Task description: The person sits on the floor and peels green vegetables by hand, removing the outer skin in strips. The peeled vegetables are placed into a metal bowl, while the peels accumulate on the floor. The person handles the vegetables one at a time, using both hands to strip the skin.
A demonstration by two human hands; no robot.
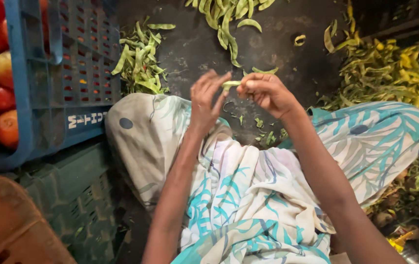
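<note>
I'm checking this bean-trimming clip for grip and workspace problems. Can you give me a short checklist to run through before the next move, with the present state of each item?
1. Both hands on the pod: ok. The left hand and the right hand pinch the green bean pod from either end.
2. Pod clear of the lap: ok, it is held above the patterned cloth.
3. Pod's tip already snapped off: cannot tell, fingers hide the ends.
4. Bean piles within view: ok, a pile on the left and a pile at the top.
5. Scraps off the lap: not ok, green bits lie between the knees.
</note>
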